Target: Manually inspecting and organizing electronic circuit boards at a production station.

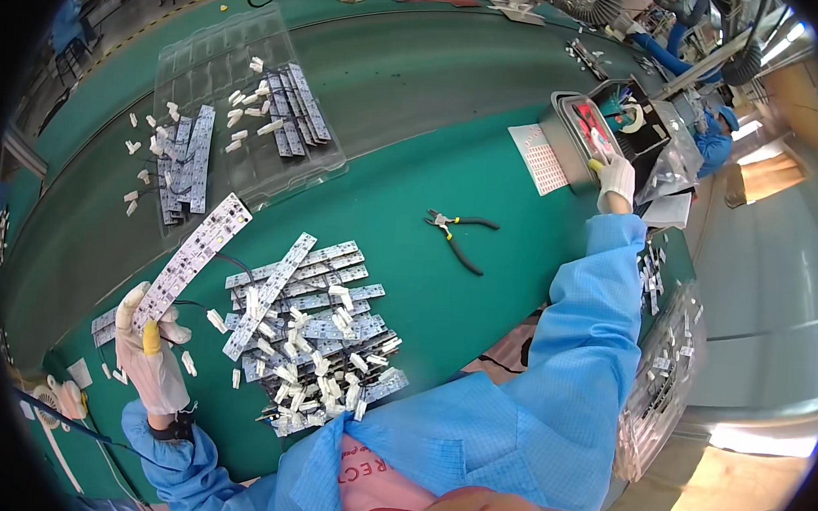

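Observation:
My left hand (151,353), in a white glove with a yellow fingertip cover, grips the lower end of a long white LED circuit board (193,261). The board tilts up and to the right, and a dark wire with a white connector (217,320) hangs from it. At the upper right, my gloved right hand (616,178) is at the near edge of a metal tin (570,139) with something red in it. Its fingers are drawn together, and whatever they pinch is too small to tell. Beside my left hand lies a pile of LED boards (332,302) with many white connectors.
Cutting pliers (456,235) lie with handles apart on the green mat (479,324). Further back, a clear plastic tray (246,187) bears more boards. A sheet of small labels (538,160) sits beside the tin; a black bin (651,129) stands behind it. Bagged parts (666,380) are at the right.

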### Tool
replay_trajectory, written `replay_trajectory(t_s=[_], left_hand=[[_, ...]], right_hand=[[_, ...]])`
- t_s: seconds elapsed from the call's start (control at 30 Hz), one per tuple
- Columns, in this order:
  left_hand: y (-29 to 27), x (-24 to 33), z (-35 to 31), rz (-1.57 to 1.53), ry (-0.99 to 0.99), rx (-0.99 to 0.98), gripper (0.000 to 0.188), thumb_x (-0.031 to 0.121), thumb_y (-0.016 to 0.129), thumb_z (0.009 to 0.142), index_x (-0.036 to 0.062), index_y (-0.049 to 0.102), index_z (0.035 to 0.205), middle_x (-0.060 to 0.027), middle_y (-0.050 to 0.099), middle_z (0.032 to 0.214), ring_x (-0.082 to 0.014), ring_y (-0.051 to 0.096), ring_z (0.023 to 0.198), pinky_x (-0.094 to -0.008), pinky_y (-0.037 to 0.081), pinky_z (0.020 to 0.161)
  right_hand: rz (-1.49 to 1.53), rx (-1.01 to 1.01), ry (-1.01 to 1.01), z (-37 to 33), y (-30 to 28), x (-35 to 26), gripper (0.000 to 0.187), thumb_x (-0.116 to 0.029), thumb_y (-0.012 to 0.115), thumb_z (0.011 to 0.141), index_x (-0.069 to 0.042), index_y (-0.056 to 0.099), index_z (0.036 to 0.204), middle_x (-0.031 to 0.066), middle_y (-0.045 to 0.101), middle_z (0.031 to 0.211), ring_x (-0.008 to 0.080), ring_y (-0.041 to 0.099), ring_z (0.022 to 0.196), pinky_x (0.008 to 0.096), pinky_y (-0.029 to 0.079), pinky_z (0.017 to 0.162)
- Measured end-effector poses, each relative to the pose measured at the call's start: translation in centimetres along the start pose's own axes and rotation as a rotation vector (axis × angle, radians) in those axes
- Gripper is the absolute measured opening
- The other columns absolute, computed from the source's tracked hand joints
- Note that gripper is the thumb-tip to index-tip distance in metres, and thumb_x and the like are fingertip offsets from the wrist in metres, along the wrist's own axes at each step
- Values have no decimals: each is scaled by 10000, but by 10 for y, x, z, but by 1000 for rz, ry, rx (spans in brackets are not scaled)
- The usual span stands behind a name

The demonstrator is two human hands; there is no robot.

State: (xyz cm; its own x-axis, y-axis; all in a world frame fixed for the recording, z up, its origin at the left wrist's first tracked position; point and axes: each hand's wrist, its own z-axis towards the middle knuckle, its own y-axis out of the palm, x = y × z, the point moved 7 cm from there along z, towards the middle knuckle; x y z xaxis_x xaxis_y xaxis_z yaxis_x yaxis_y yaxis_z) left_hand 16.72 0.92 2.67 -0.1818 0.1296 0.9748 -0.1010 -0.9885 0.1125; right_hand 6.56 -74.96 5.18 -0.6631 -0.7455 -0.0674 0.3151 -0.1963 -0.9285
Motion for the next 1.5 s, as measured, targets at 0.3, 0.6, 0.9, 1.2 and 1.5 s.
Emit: replay_trajectory(t_s=[0.3,0.6,0.9,1.2,1.5], left_hand=[[18,-1,17,13,13,-47,383,190,579,934,-27,492,1236,-96,633,831,-98,568,607,-214,486,585],[4,9,-9,69,-89,46,387,207,602,918,-12,498,1220,-79,627,852,-101,595,643,-219,510,596],[16,27,-16,-13,-63,-154,342,131,540,935,-35,479,1227,-149,668,912,-182,665,730,-277,545,686],[33,20,-3,-157,-198,-221,334,117,548,933,-27,487,1227,-148,662,928,-173,660,741,-277,533,727],[42,20,-3,205,-70,-175,670,100,791,717,41,481,1308,-69,659,951,-122,601,818,-279,470,816]], right_hand=[[-6,139,-18,28,25,5,292,-294,710,717,-116,711,948,193,666,848,354,646,810,437,492,718],[221,45,123,28,-5,-58,301,-279,603,851,-88,657,1078,184,650,1041,342,629,964,412,486,821],[-311,353,212,25,-5,-83,267,-273,497,917,-139,584,1131,111,585,1060,304,548,1015,445,449,864],[1477,-1123,-499,-186,-75,-379,899,-668,514,823,5,332,1391,120,564,1104,189,613,862,272,495,707],[1645,-1313,-375,-224,-55,-410,707,-635,348,911,-8,525,1186,92,605,810,102,502,500,198,369,435]])
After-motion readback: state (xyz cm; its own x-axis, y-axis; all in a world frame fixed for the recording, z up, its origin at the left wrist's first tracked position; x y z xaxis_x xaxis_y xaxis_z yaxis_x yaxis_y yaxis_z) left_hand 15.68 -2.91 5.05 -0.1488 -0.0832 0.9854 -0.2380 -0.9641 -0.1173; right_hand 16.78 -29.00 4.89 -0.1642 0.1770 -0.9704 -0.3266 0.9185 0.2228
